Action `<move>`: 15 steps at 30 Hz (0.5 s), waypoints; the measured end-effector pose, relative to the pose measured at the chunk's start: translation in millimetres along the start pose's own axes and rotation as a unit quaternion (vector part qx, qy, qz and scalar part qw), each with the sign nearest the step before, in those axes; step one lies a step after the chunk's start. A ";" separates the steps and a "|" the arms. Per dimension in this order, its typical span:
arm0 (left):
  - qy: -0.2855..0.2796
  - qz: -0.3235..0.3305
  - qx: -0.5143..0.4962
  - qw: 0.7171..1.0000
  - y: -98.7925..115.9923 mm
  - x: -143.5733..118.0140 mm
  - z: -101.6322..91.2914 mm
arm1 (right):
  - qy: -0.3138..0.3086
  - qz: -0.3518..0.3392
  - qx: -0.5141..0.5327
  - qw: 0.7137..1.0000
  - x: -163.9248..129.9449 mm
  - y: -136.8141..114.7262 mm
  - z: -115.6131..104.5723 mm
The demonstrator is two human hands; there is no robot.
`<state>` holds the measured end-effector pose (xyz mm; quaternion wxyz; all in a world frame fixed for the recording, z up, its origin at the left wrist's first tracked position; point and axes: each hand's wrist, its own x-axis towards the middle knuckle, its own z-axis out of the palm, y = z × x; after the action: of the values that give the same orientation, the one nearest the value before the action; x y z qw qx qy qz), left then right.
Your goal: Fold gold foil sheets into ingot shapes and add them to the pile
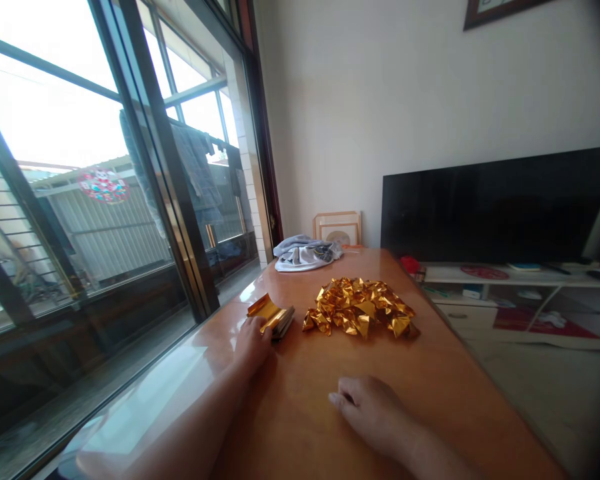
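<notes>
A stack of gold foil paper (283, 323) lies on the wooden table, its top sheet curled up at the far left. My left hand (253, 340) is at the near side of that stack, fingers closed on the foil paper; the fingertips are partly hidden. Over the table's near middle, my right hand (367, 407) is curled loosely, thumb close to the bent fingers, with nothing visible in it. Beyond my right hand sits a heap of folded gold foil pieces (363, 307), shiny and pointed, to the right of the stack.
The wooden table (290, 427) runs away from me beside a large window (80, 233) on the left. Folded cloth (305, 255) lies at its far end, near leaning picture frames (337, 227). A television (500, 207) stands on a white cabinet (460, 320) at right.
</notes>
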<state>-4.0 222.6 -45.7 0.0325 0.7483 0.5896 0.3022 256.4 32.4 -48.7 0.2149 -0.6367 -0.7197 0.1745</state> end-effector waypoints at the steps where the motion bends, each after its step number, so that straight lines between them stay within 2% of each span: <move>1: -0.005 0.007 -0.002 1.000 0.3 1.1 0.7 | 0.002 0.000 0.000 1.000 -0.1 -0.2 0.1; 8: -0.072 0.058 -0.024 0.995 5.0 6.3 5.9 | 0.004 -0.003 -0.004 1.000 -0.9 -0.9 0.6; 15: -0.060 0.022 -0.063 0.996 5.6 5.7 7.6 | 0.005 -0.004 -0.006 1.000 -0.4 1.3 2.0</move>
<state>5.3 228.4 -47.2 0.1084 0.7743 0.5498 0.2941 256.4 32.2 -51.1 0.2151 -0.6360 -0.7222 0.1664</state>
